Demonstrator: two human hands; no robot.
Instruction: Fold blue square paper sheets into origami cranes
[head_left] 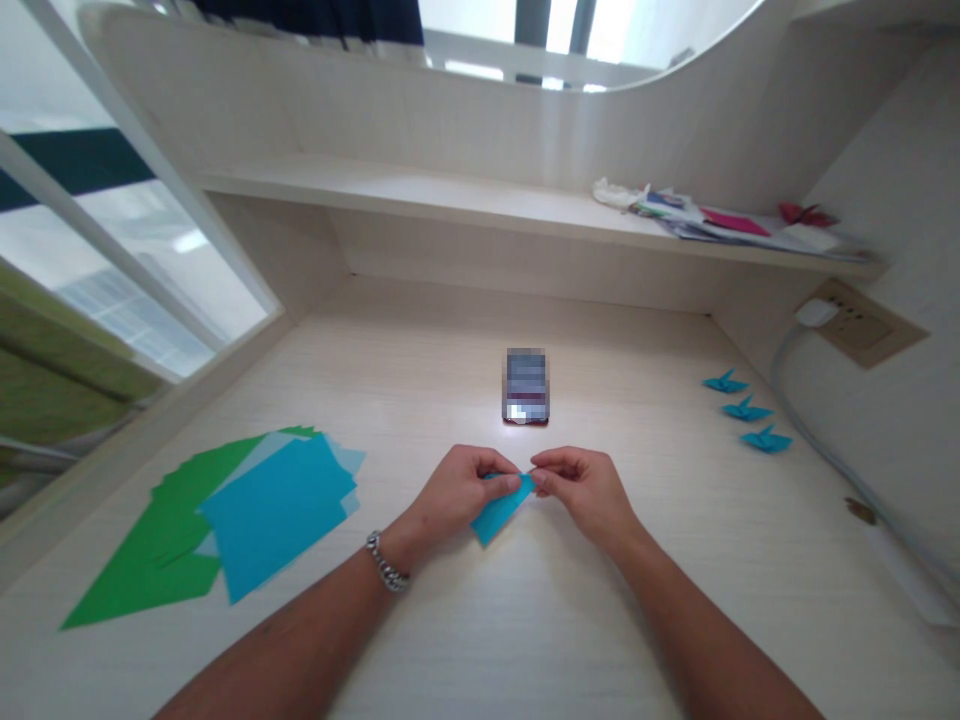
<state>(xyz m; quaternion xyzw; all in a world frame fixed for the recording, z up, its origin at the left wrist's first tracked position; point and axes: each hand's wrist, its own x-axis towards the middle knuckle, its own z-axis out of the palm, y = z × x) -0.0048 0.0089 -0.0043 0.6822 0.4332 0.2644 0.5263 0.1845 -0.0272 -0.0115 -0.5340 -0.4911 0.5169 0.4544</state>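
Observation:
Both my hands meet over the middle of the pale wooden desk (525, 620). My left hand (459, 490), with a metal bracelet at the wrist, is closed around a folded piece of blue paper (501, 512). My right hand (581, 488) pinches the paper's upper end with fingers pressed together. The folded strip slants down to the left between the two hands. A phone (525, 386) lies flat just beyond my hands.
A fanned stack of blue sheets (281, 510) over green sheets (157, 555) lies at the left. Three small folded blue paper figures (745, 410) sit at the right. Papers (712, 222) rest on the shelf; a wall socket (851, 322) with a cable is at right.

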